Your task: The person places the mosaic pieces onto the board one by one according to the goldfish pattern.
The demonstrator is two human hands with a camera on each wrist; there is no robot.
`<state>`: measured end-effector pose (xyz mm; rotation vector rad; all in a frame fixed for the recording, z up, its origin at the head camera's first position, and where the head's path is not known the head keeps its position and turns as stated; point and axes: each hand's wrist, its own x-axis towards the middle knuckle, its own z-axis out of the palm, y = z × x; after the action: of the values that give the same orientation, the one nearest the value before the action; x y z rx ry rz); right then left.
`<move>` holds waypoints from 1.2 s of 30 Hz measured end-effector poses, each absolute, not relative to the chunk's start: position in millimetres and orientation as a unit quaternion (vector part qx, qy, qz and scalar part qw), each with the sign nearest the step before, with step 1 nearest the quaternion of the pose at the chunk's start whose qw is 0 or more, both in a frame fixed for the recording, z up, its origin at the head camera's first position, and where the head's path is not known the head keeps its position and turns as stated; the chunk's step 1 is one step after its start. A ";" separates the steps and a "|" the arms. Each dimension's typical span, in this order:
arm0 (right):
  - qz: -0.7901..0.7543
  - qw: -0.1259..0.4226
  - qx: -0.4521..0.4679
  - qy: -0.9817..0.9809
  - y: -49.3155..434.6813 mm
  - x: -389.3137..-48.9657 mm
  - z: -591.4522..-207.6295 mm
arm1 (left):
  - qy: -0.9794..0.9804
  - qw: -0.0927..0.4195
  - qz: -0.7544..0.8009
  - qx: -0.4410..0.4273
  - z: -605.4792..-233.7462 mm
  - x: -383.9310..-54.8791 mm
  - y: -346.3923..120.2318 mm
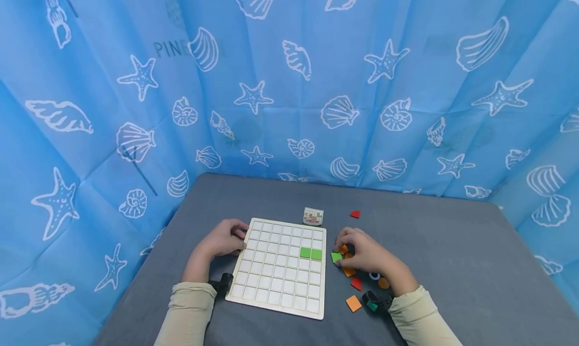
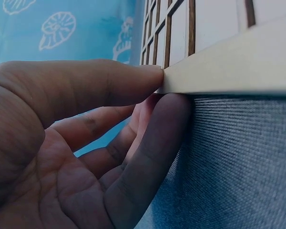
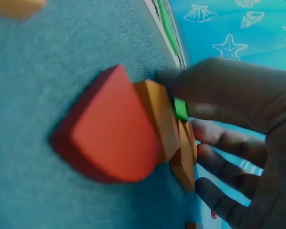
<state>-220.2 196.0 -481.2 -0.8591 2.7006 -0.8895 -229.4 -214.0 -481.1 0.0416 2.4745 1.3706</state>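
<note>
A cream-rimmed grid board (image 1: 274, 298) with white cells lies on the grey table. Two green square tiles (image 1: 311, 253) fill neighbouring cells near its right side. At the left edge, my left hand (image 1: 224, 239) pinches the board's rim, the thumb tip on it and a fingertip just below, as the left wrist view shows. My right hand (image 1: 362, 250) reaches into loose pieces right of the board, thumb and fingers around a green square tile (image 1: 336, 257). Orange pieces (image 3: 157, 119) crowd beside those fingers, partly hidden. A red quarter-round piece (image 3: 112, 131) lies nearer the right wrist.
Behind the board sits a small pattern card (image 1: 313, 216), with a red piece (image 1: 355, 214) to its right. An orange square (image 1: 354, 303), an orange disc (image 1: 383, 283) and a ring (image 1: 374, 275) lie near the right wrist. A blue shell-print curtain (image 1: 289, 85) surrounds the table.
</note>
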 end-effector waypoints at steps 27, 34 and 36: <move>-0.319 0.054 -0.297 0.898 191.8 -217.6 -480.4 | 0.867 0.152 0.475 0.014 -481.8 -229.1 -213.8; -0.309 0.043 -0.286 0.906 179.9 -218.9 -472.8 | 0.868 0.149 0.473 0.013 -484.4 -231.0 -214.5; -0.311 0.024 -0.287 0.906 175.1 -219.8 -471.3 | 0.868 0.149 0.474 0.016 -483.5 -231.1 -213.8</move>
<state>-219.8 175.1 -471.3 -0.8873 2.8022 -0.9623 -231.1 -213.8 -483.5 0.0447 2.4940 1.3635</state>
